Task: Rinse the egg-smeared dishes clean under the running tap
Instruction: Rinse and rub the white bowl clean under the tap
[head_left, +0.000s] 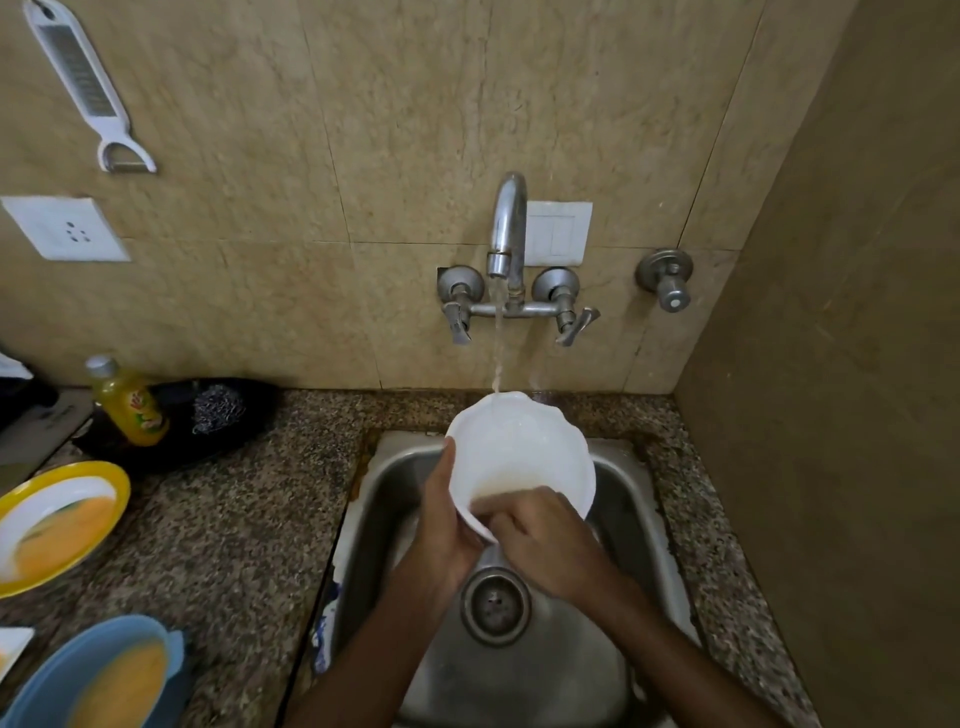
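A white scalloped bowl (524, 447) is tilted over the steel sink (623, 519), and water from the running tap (506, 228) falls onto its far rim. My left hand (447, 514) grips the bowl's left side from outside. The fingers of my right hand (540, 540) are curled over the near rim and reach inside, where a pale smear lies. Left on the counter, a yellow-rimmed plate (57, 525) and a blue dish (98, 675) both carry orange egg smear.
A yellow soap bottle (130, 400) and a steel scrubber (218, 408) sit in a black tray at the back left. A peeler (83, 83) hangs on the tiled wall, with sockets below it. A brown wall closes in the right side. The counter is speckled granite (234, 519).
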